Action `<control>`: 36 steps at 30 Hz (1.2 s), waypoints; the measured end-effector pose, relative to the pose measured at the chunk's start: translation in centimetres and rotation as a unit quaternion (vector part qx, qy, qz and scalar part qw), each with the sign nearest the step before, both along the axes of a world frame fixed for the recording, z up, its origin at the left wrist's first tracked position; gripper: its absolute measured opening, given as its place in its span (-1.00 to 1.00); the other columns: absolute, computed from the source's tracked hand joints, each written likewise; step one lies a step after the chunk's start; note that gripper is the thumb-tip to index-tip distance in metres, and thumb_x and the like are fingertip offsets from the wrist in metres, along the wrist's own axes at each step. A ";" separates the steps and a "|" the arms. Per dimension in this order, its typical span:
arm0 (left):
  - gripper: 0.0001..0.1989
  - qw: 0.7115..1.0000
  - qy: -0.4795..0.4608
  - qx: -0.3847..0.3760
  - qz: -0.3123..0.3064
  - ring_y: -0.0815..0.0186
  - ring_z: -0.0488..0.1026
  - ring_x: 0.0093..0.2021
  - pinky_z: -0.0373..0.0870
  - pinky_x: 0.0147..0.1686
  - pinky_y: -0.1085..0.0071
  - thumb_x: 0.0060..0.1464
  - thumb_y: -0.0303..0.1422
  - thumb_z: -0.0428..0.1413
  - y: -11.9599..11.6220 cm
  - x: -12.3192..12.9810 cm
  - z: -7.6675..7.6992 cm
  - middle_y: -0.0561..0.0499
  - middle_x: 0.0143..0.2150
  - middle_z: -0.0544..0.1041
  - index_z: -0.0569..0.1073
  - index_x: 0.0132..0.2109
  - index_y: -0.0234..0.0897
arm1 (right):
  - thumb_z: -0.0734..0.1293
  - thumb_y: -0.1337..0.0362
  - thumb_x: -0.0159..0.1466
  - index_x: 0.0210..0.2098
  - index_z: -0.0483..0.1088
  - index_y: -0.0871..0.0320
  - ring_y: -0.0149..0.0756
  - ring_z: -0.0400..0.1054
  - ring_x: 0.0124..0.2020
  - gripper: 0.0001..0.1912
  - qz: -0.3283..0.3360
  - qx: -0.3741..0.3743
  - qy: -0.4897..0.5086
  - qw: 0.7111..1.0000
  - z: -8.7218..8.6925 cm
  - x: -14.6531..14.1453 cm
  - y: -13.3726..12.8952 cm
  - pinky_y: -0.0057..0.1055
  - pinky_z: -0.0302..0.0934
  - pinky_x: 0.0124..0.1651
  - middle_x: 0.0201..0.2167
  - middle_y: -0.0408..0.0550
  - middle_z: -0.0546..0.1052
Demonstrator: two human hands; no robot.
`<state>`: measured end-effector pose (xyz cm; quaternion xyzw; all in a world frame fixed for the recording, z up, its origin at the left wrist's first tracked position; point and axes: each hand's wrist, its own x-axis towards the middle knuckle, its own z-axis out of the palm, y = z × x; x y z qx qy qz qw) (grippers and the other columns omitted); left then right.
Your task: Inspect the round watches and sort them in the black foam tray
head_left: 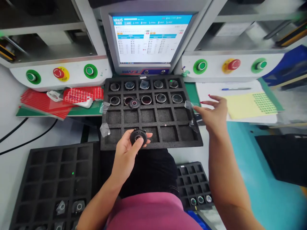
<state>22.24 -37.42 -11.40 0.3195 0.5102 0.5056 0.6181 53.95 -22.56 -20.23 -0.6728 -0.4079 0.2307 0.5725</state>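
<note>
My left hand grips a round black watch-like device, thumb on its back, over the front row of a black foam tray. My right hand is at the tray's right edge, fingers apart, its fingertips close to a piece of clear film; whether they touch it I cannot tell. Round devices fill the two back rows of the tray. One more device lies face down and tilted, partly over its neighbour in the second row. Other clear film pieces stick to the tray's sides.
Behind the tray stands a monitor, with machine panels bearing buttons on both sides. Red sheets lie left; a pen and yellow label sheet lie right. Lower foam trays hold some devices.
</note>
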 end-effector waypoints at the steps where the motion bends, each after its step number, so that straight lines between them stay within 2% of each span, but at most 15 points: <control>1: -0.70 1.000 0.012 0.001 -0.004 0.39 0.50 -0.37 0.43 -0.36 0.50 0.15 -0.15 0.32 0.0 0.0 0.0 -0.17 -0.17 0.71 0.58 -0.18 -0.33 | 0.59 0.56 -0.22 -0.30 0.26 0.05 -0.50 0.31 -0.69 -0.38 0.010 0.012 0.008 1.000 0.2 -0.3 0.0 -0.62 0.10 -0.65 -0.53 -0.32 0.45; 3: -0.67 1.000 0.028 -0.004 -0.002 0.47 0.35 -0.48 0.28 -0.51 0.55 0.16 -0.13 0.31 -0.1 -0.1 0.0 -0.18 -0.17 0.71 0.61 -0.11 -0.34 | 0.58 0.57 -0.18 -0.26 0.29 0.05 -0.47 0.39 -0.59 -0.40 0.019 0.044 0.021 0.999 1.3 -1.2 -0.7 -0.63 0.21 -0.59 -0.45 -0.25 0.49; 5: -0.62 1.000 0.020 -0.011 0.010 0.50 0.26 -0.54 0.20 -0.57 0.55 0.14 -0.13 0.32 0.0 0.0 -0.1 -0.20 -0.16 0.71 0.61 -0.04 -0.34 | 0.58 0.57 -0.16 -0.21 0.34 0.04 -0.41 0.49 -0.43 -0.39 0.027 0.080 0.030 0.996 3.1 -2.7 -2.3 -0.59 0.35 -0.47 -0.30 -0.15 0.53; 7: -0.60 1.000 -0.004 -0.010 0.016 0.50 0.29 -0.54 0.29 -0.54 0.53 0.11 -0.13 0.33 0.0 0.2 -0.1 -0.22 -0.11 0.71 0.60 -0.05 -0.34 | 0.60 0.56 -0.15 -0.17 0.40 0.03 -0.37 0.52 -0.30 -0.39 0.065 0.124 0.044 0.989 5.5 -4.8 -4.6 -0.54 0.45 -0.36 -0.16 -0.09 0.54; 8: -0.60 1.000 -0.021 -0.006 0.017 0.47 0.35 -0.52 0.36 -0.50 0.50 0.10 -0.12 0.32 0.1 0.4 -0.1 -0.24 -0.09 0.71 0.60 -0.06 -0.35 | 0.59 0.56 -0.10 -0.10 0.45 0.02 -0.37 0.54 -0.27 -0.38 0.122 0.154 0.063 0.978 6.7 -6.1 -5.9 -0.49 0.50 -0.27 -0.12 -0.08 0.55; 9: -0.60 0.999 -0.041 -0.001 0.017 0.44 0.41 -0.49 0.43 -0.45 0.46 0.11 -0.11 0.31 0.1 0.7 -0.1 -0.25 -0.07 0.70 0.60 -0.07 -0.36 | 0.60 0.58 -0.11 -0.07 0.50 0.01 -0.42 0.52 -0.34 -0.35 0.185 0.187 0.087 0.961 7.8 -7.5 -7.2 -0.48 0.53 -0.19 -0.15 -0.12 0.55; 11: -0.58 0.996 -0.085 0.007 0.025 0.36 0.52 -0.41 0.53 -0.35 0.39 0.16 -0.07 0.24 0.1 1.3 0.1 -0.25 -0.06 0.70 0.61 -0.07 -0.37 | 0.59 0.63 -0.10 0.02 0.54 -0.04 -0.50 0.49 -0.42 -0.26 0.276 0.187 0.128 0.934 9.7 -10.4 -9.6 -0.41 0.53 0.02 -0.17 -0.15 0.58; 13: -0.57 0.993 -0.114 0.013 0.037 0.31 0.59 -0.34 0.58 -0.25 0.35 0.21 -0.05 0.19 -0.1 1.8 0.2 -0.23 -0.06 0.70 0.60 -0.07 -0.37 | 0.59 0.64 -0.09 0.04 0.55 -0.07 -0.51 0.49 -0.43 -0.23 0.302 0.185 0.169 0.920 10.8 -12.9 -11.3 -0.40 0.52 0.07 -0.15 -0.16 0.58; 16: -0.62 0.991 -0.125 0.030 0.032 0.28 0.62 -0.30 0.60 -0.18 0.34 0.24 -0.05 0.18 -0.3 2.2 0.5 -0.17 -0.09 0.70 0.60 -0.13 -0.33 | 0.56 0.63 -0.02 0.06 0.53 -0.11 -0.53 0.51 -0.43 -0.26 0.305 0.170 0.204 0.915 10.9 -15.1 -12.5 -0.34 0.51 0.13 -0.10 -0.20 0.56; 20: -0.58 0.992 -0.113 0.053 -0.006 0.22 0.63 -0.30 0.59 -0.30 0.34 0.25 0.00 0.17 -0.6 1.7 0.7 -0.10 -0.28 0.68 0.59 -0.28 -0.30 | 0.53 0.58 0.08 0.11 0.48 -0.16 -0.49 0.51 -0.47 -0.31 0.364 0.138 0.204 0.898 10.1 -15.4 -12.3 -0.17 0.51 0.17 -0.05 -0.18 0.53; 23: -0.44 0.995 -0.083 0.043 -0.026 0.17 0.61 -0.35 0.57 -0.38 0.30 0.24 0.14 0.09 -0.6 1.1 0.8 -0.10 -0.40 0.64 0.58 -0.31 -0.31 | 0.56 0.53 0.09 0.09 0.46 -0.12 -0.48 0.48 -0.50 -0.35 0.417 0.107 0.198 0.880 10.0 -14.8 -11.9 -0.22 0.59 -0.01 -0.07 -0.17 0.52; 26: -0.33 0.997 -0.055 0.031 -0.051 0.18 0.59 -0.42 0.54 -0.40 0.28 0.25 0.22 -0.02 -0.7 0.7 0.9 -0.12 -0.42 0.64 0.60 -0.28 -0.32 | 0.56 0.52 0.08 0.03 0.46 -0.09 -0.47 0.48 -0.49 -0.40 0.444 0.083 0.195 0.871 10.4 -14.5 -11.6 -0.37 0.61 -0.22 -0.10 -0.19 0.49; 28: -0.32 0.997 -0.034 0.041 -0.059 0.20 0.57 -0.44 0.53 -0.41 0.29 0.27 0.22 -0.05 -0.7 0.5 0.9 -0.11 -0.42 0.64 0.60 -0.27 -0.32 | 0.57 0.49 0.09 0.01 0.45 -0.09 -0.47 0.48 -0.48 -0.43 0.449 0.078 0.187 0.870 10.7 -14.4 -11.4 -0.39 0.60 -0.27 -0.12 -0.19 0.48; 33: -0.46 0.990 0.007 0.119 -0.076 0.24 0.57 -0.38 0.52 -0.34 0.33 0.35 0.06 0.01 -0.8 0.0 1.2 -0.11 -0.38 0.64 0.59 -0.27 -0.32 | 0.57 0.49 0.09 0.01 0.44 -0.09 -0.47 0.48 -0.48 -0.43 0.442 0.077 0.163 0.879 10.8 -14.5 -11.3 -0.36 0.62 -0.24 -0.09 -0.18 0.48; 36: -0.57 0.990 0.017 0.118 -0.080 0.28 0.58 -0.39 0.55 -0.35 0.37 0.30 0.00 0.13 -0.6 -0.1 1.6 -0.09 -0.35 0.65 0.59 -0.19 -0.32 | 0.53 0.56 0.07 0.00 0.45 -0.09 -0.43 0.49 -0.42 -0.40 0.438 0.084 0.166 0.879 10.9 -14.7 -11.3 -0.40 0.59 -0.33 -0.09 -0.17 0.47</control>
